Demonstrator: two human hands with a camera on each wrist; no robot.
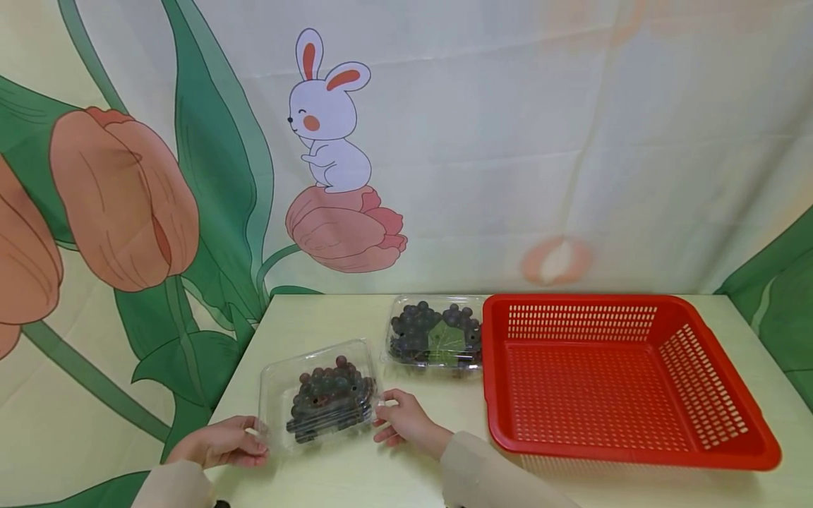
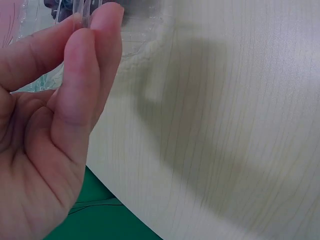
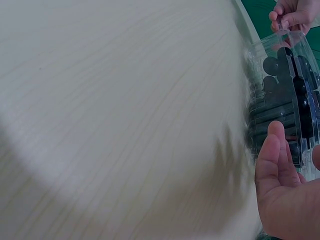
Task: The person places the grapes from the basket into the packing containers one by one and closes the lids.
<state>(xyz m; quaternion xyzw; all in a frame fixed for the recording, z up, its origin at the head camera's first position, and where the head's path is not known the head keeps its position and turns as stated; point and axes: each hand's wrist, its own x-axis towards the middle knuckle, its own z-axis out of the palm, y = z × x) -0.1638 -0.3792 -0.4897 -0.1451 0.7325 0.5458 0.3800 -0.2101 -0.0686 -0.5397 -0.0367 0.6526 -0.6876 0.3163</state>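
Note:
A clear plastic clamshell box lies tilted at the front left of the table, with dark grapes inside, heaped toward its right side. My left hand pinches the box's left corner between thumb and fingers; the left wrist view shows the plastic edge between the fingertips of this hand. At the opposite end, my right hand holds the right edge. In the right wrist view, the fingers of that hand lie against the box's side, and its thumb is partly cut off by the frame.
Behind, a second clear box of dark grapes with a green leaf-like label stands beside a red perforated plastic basket. The basket covers the table's right side. A printed cloth hangs at the table's back edge.

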